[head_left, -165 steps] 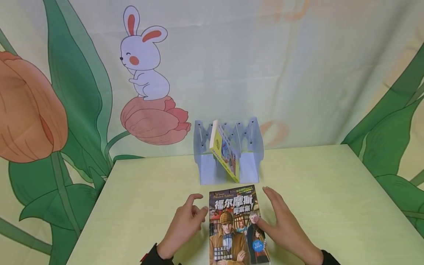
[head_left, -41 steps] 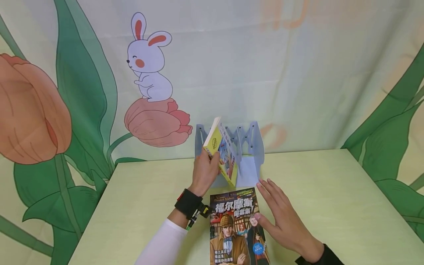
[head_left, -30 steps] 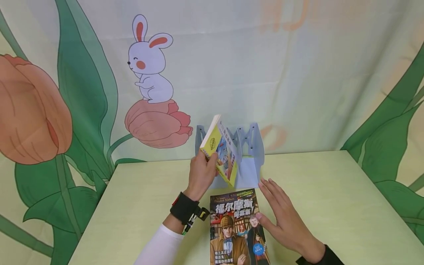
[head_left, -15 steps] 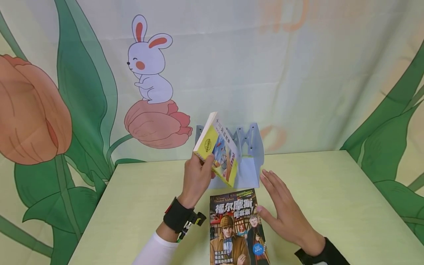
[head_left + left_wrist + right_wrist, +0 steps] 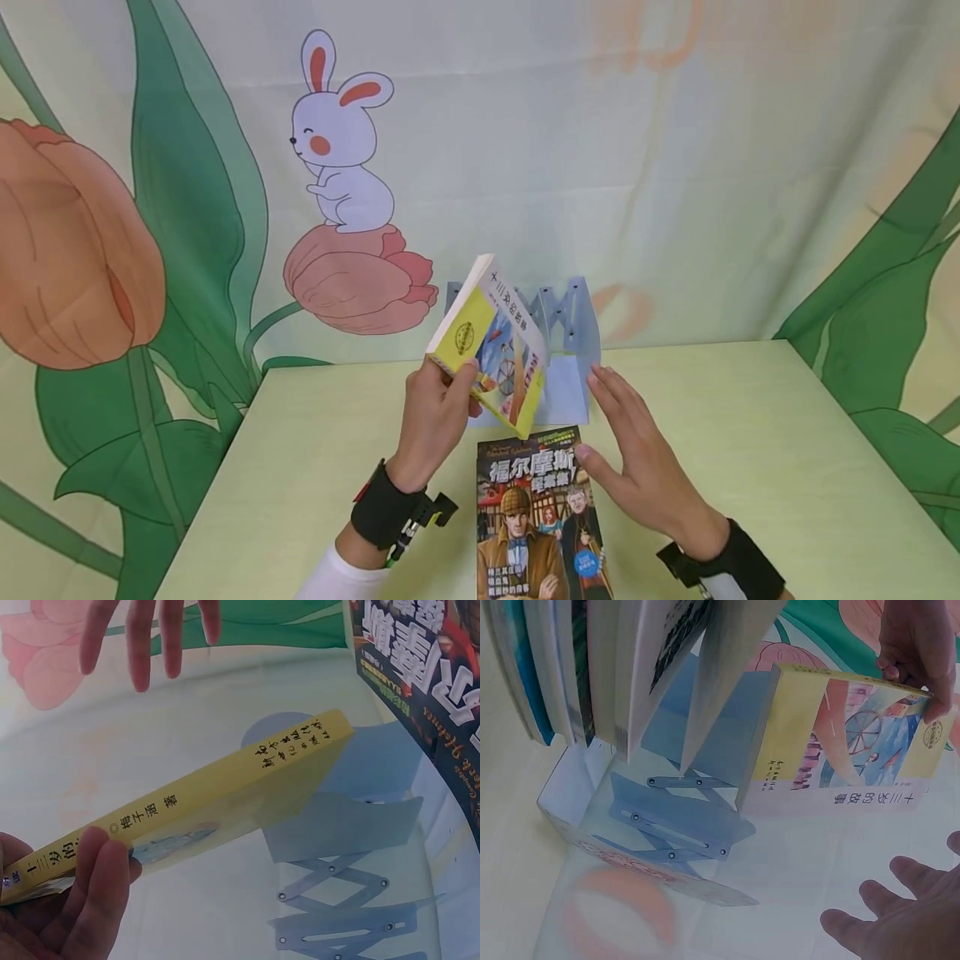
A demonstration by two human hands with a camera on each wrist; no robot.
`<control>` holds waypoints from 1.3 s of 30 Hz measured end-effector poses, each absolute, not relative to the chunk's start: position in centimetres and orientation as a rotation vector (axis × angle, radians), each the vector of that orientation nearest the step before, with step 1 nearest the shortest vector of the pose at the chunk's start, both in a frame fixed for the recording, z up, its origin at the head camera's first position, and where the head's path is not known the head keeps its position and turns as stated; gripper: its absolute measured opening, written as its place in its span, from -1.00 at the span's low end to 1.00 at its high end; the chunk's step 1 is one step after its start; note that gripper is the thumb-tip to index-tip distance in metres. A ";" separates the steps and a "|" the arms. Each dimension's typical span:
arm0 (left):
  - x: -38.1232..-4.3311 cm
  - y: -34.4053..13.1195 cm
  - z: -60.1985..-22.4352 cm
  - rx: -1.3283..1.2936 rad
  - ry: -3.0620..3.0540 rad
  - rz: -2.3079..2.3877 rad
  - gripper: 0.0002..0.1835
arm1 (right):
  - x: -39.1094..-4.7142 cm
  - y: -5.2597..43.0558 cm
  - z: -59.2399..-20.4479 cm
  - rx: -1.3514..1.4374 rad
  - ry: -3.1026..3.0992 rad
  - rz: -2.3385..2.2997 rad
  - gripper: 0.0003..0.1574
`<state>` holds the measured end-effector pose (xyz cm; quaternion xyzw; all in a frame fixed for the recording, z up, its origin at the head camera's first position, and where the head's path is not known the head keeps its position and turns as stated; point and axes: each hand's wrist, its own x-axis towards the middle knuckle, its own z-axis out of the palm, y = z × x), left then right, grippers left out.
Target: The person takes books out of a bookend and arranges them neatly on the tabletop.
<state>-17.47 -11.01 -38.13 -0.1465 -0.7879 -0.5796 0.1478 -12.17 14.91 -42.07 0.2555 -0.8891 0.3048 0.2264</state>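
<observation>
My left hand [image 5: 429, 427] grips a yellow-and-white paperback book [image 5: 487, 337] by its near end, thumb on the illustrated cover. The book is tilted in front of the blue expandable bookend [image 5: 567, 392], partly hiding it. In the left wrist view the book's yellow spine [image 5: 210, 784] faces the camera. My right hand [image 5: 651, 471] has its fingers extended and holds nothing. It hovers beside the upper right corner of a dark detective-cover book [image 5: 525, 533]; whether the thumb touches that cover, I cannot tell.
Below the detective cover, several books [image 5: 592, 675] form a stack, seen edge-on in the right wrist view. The pale green table [image 5: 720, 408] ends at a curtain [image 5: 712, 208] printed with a rabbit and tulips.
The left hand took hold of the yellow book at the bookend and has drawn it toward me and left, tilting it. The right hand has lifted slightly off toward the bookend.
</observation>
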 end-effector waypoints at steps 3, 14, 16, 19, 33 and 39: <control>-16.9 -11.2 -37.8 -0.440 -2.258 -1.709 -0.65 | -12.3 14.9 -41.9 0.717 -2.432 0.846 0.04; -15.5 -11.8 -37.4 -0.527 -2.271 -1.754 -0.61 | -12.4 14.8 -41.2 0.735 -2.418 0.884 0.05; -15.3 -11.9 -37.3 -0.551 -2.277 -1.754 -0.62 | -12.5 14.8 -41.1 0.736 -2.409 0.894 0.03; -15.2 -12.1 -37.2 -0.614 -2.281 -1.778 -0.63 | -12.6 14.8 -41.0 0.739 -2.398 0.916 0.00; -15.0 -13.0 -36.6 -0.851 -2.322 -2.053 -0.53 | -12.7 14.7 -40.8 0.722 -2.405 1.042 -0.01; -14.8 -12.9 -36.7 -0.888 -2.346 -2.069 -0.53 | -12.7 14.6 -41.0 0.737 -2.422 1.124 -0.04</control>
